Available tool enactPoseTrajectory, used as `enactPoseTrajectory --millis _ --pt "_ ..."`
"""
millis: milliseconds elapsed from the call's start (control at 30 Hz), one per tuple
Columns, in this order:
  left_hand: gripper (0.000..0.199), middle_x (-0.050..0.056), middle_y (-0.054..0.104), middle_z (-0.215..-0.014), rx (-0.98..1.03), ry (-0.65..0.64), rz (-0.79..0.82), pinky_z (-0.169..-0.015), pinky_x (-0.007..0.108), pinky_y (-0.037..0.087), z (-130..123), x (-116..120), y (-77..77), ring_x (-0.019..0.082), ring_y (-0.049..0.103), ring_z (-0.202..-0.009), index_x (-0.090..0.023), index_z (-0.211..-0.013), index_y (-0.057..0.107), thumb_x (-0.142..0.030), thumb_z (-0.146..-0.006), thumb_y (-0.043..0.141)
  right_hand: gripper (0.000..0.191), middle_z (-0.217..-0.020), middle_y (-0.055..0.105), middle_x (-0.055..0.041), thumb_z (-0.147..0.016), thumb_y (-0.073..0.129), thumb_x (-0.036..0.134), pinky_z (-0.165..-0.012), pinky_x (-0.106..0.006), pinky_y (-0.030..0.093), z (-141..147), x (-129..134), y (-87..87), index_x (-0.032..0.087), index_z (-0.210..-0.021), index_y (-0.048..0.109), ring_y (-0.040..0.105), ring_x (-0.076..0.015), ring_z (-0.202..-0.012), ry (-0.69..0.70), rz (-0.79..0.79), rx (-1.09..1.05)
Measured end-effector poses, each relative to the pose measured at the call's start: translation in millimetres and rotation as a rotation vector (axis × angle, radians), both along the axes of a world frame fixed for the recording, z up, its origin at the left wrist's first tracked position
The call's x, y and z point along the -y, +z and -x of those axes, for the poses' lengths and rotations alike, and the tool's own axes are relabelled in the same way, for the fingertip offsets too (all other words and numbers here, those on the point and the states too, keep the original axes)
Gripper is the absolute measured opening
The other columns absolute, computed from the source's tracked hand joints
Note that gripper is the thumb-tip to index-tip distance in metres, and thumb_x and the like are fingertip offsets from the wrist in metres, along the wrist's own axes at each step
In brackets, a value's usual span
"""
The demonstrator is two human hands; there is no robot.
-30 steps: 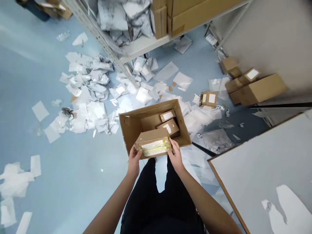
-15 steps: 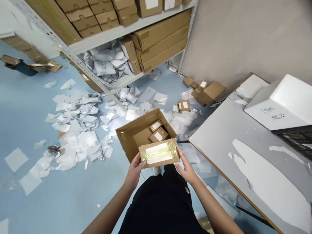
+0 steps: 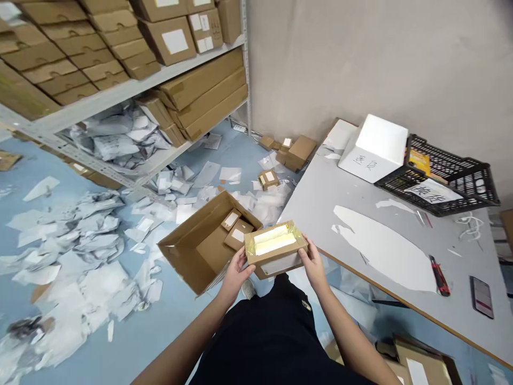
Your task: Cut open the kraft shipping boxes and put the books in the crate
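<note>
hands hold taped carton, table edge beside

Along the back edge of the grey tabletop, a white foam block stands just beside a black plastic crate, with a handwritten sheet lying on the crate. Near the front edge lie a red-and-black utility knife and a smartphone. Metal shelving holds stacked cardboard boxes, and torn white mailers litter the blue floor.

Brown cardboard box, yellow tape, white label, pale blue floor, black plastic crate
</note>
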State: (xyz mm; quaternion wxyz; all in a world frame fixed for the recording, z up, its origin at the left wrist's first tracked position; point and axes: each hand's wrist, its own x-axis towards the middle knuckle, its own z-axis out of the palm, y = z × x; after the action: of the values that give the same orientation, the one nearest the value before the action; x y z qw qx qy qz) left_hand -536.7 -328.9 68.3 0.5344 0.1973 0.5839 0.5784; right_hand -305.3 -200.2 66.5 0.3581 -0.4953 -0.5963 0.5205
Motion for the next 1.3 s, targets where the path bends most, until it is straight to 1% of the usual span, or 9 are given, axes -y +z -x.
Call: enactPoseTrajectory --millis 100,200,400,567,733,867,1000,1133,1300 --pt "0.073 0.012 0.055 -0.134 0.127 -0.001 0.027 -0.098 0.042 0.047 -38 -56 -3.9 0.03 0.053 -0.123 -0.025 -0.133 0.049 -0.039 -0.068 0.08 0.053 -0.135 0.055 -0.011 -0.086 0.055 0.047 -0.108 -0.047 0.037 -32 -51 -4.0 0.022 -0.132 0.054 0.05 -0.0271 -0.125 -0.141 -0.106 0.125" --pt "0.069 0.01 0.061 -0.121 0.248 0.001 0.098 -0.087 0.039 0.053 -78 -118 -14.9 0.028 0.059 -0.113 -0.027 -0.129 0.051 -0.038 -0.068 0.081 0.052 -0.128 0.059 -0.013 -0.084 0.055 0.049 -0.101 -0.047 0.042 -61 -121 -9.7 0.02 -0.127 0.057 0.056 -0.0275 -0.115 -0.19 -0.158 0.257" --pt "0.053 0.006 0.064 -0.113 0.436 0.111 0.15 -0.081 0.04 0.055 -141 -229 -52.0 0.02 0.065 -0.094 -0.029 -0.119 0.053 -0.035 -0.072 0.077 0.048 -0.131 0.059 -0.0119 -0.092 0.042 0.042 -0.102 -0.039 0.04 -78 -265 -25.4 0.018 -0.131 0.056 0.053 -0.0256 -0.121 0.045 -0.156 0.556" --pt "0.04 0.006 0.065 -0.096 0.503 0.212 0.218 -0.082 0.042 0.056 -158 -287 -86.9 0.018 0.065 -0.084 -0.024 -0.112 0.054 -0.038 -0.079 0.071 0.046 -0.134 0.058 -0.0085 -0.094 0.039 0.039 -0.097 -0.036 0.043 -55 -350 -50.4 0.023 -0.135 0.053 0.054 -0.0252 -0.12 0.244 -0.099 0.767" --pt "0.035 0.007 0.06 -0.094 0.439 0.22 0.409 -0.081 0.04 0.057 -160 -320 -114.4 0.018 0.065 -0.084 -0.021 -0.112 0.052 -0.042 -0.086 0.063 0.045 -0.129 0.062 -0.0085 -0.095 0.039 0.039 -0.091 -0.037 0.044 -32 -390 -80.8 0.026 -0.136 0.052 0.058 -0.0264 -0.113 0.374 -0.081 0.897" --pt "0.038 0.008 0.058 -0.099 0.404 0.215 0.459 -0.081 0.039 0.056 -154 -323 -123.1 0.02 0.064 -0.091 -0.021 -0.11 0.055 -0.044 -0.082 0.067 0.045 -0.126 0.062 -0.0133 -0.095 0.037 0.037 -0.097 -0.042 0.04 -26 -393 -94.1 0.021 -0.132 0.055 0.057 -0.0286 -0.113 0.378 -0.105 0.907" --pt "0.047 0.012 0.056 -0.116 0.391 0.182 0.427 -0.082 0.038 0.056 -134 -299 -117.7 0.023 0.062 -0.103 -0.022 -0.117 0.053 -0.046 -0.079 0.069 0.042 -0.127 0.061 -0.0149 -0.092 0.04 0.031 -0.104 -0.044 0.034 -21 -379 -94.2 0.016 -0.127 0.059 0.052 -0.0292 -0.12 0.251 -0.297 0.819" --pt "0.047 0.014 0.056 -0.123 0.366 0.174 0.341 -0.08 0.036 0.056 -95 -251 -105.2 0.023 0.062 -0.103 -0.022 -0.12 0.054 -0.045 -0.081 0.067 0.042 -0.125 0.062 -0.0151 -0.09 0.038 0.029 -0.104 -0.042 0.038 0 -341 -87.7 0.014 -0.122 0.061 0.053 -0.0271 -0.119 0.256 -0.412 0.608" --pt "0.042 0.014 0.059 -0.122 0.277 0.295 0.302 -0.081 0.036 0.055 -22 -159 -91.4 0.023 0.063 -0.103 -0.022 -0.117 0.058 -0.044 -0.082 0.065 0.043 -0.121 0.066 -0.0129 -0.089 0.041 0.037 -0.098 -0.042 0.045 61 -254 -88.4 0.017 -0.12 0.063 0.06 -0.0253 -0.111 0.377 -0.234 0.392"
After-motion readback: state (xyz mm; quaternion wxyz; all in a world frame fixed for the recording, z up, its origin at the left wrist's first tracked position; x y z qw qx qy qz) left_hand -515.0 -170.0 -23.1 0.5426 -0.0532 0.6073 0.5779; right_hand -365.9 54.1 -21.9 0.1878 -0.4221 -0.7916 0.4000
